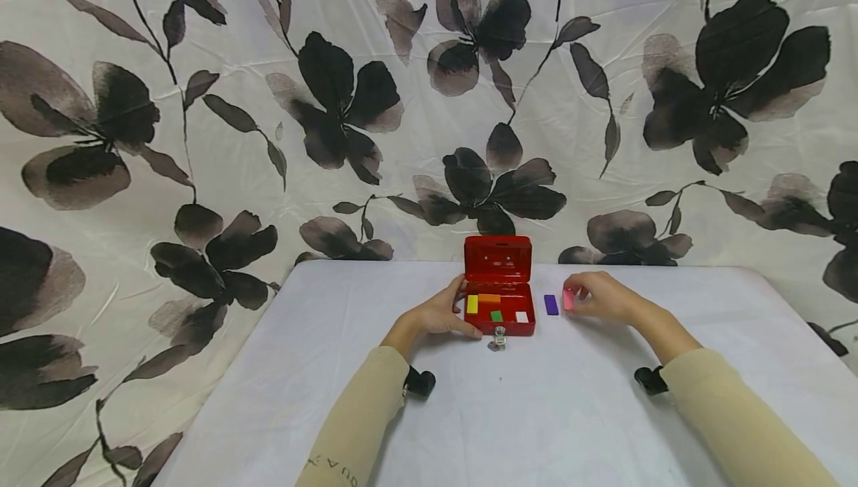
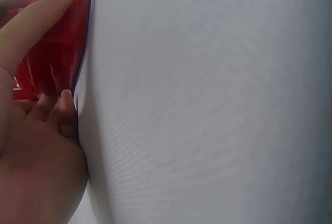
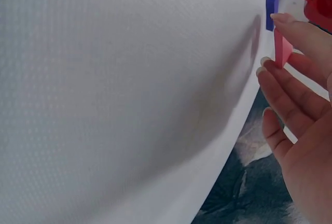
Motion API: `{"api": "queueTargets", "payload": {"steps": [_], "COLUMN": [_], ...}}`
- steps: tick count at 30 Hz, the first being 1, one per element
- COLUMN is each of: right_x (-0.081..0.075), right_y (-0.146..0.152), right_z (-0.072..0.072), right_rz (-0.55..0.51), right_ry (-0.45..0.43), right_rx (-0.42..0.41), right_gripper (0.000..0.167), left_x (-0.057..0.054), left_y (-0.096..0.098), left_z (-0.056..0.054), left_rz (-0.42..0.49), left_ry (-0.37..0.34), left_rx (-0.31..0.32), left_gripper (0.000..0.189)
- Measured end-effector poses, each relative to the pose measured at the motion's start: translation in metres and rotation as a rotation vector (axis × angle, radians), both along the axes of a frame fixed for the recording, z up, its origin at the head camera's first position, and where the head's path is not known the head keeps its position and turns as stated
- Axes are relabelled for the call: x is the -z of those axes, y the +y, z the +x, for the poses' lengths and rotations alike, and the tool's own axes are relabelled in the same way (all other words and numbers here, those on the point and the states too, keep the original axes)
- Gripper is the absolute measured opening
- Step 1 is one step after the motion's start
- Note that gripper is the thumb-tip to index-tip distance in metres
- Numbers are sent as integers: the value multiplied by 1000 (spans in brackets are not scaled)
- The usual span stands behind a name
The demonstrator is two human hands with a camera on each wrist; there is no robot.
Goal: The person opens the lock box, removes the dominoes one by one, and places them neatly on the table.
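Observation:
A red metal cash box (image 1: 500, 328) stands on the table with its lid (image 1: 497, 259) raised. Inside lie a yellow block (image 1: 472, 304), an orange block (image 1: 490, 298), a green block (image 1: 496, 316) and a white block (image 1: 520, 317). My left hand (image 1: 442, 312) grips the box's left side, thumb along the front and fingers at the side wall. To the right of the box, my right hand (image 1: 602, 298) pinches a pink block (image 1: 568, 300) between thumb and fingers. A purple block (image 1: 551, 304) lies on the table between the box and the pink block.
Small metal keys (image 1: 497, 341) show at the front of the box. A white cloth covers the table (image 1: 536, 420). Behind it hangs a floral curtain (image 1: 415, 115), close to the raised lid.

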State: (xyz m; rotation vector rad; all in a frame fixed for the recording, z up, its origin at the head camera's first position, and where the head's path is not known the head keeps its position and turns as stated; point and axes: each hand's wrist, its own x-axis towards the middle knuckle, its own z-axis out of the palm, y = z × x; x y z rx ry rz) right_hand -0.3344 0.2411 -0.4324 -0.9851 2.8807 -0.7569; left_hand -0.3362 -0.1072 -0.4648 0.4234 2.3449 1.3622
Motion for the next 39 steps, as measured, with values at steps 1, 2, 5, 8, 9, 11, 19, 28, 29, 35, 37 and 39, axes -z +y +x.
{"api": "queueTargets", "payload": {"steps": [1,2,5,8,9,11,19,28,29,35,37,39], "right_x": [1,2,5,6,6,6,4,-2,-3,-4,-4,-4], "right_y": [0,0,1,0,0,-1,-4,-7,-7,-5,-5,-6], "right_z": [-1,-1,-3,-5,-6,-7,-10,-12,-11,-11,-11,-11], "right_rz": [11,20,36,46,49,58,90,135,136,134,137,135], "right_ry": [-2,-6,-28,-41,-48,-54,-67,-117,-124,-159,-176,-196], "right_rx": [0,5,22,30,35,37,8,-14,-14,-1,7,12], "right_gripper": [28,28,30,33,33,34,34,35,36,36,36,37], "left_x": [0,0,1,0,0,-1,0,-1,-1,-1,-1,0], "left_y": [0,0,0,0,0,0,0,0,0,1,0,0], "left_z": [0,0,0,0,0,1,0,1,0,0,0,0], "left_rz": [0,0,-3,-5,-6,-4,1,-5,-5,-9,-6,-4], "left_ry": [-3,-5,-7,-5,-4,-4,2,5,4,11,8,6], "left_rx": [0,1,-1,-2,-3,-4,0,3,3,3,1,-1], "left_gripper": [119,120,120,120,120,120,119,121,121,120,120,120]}}
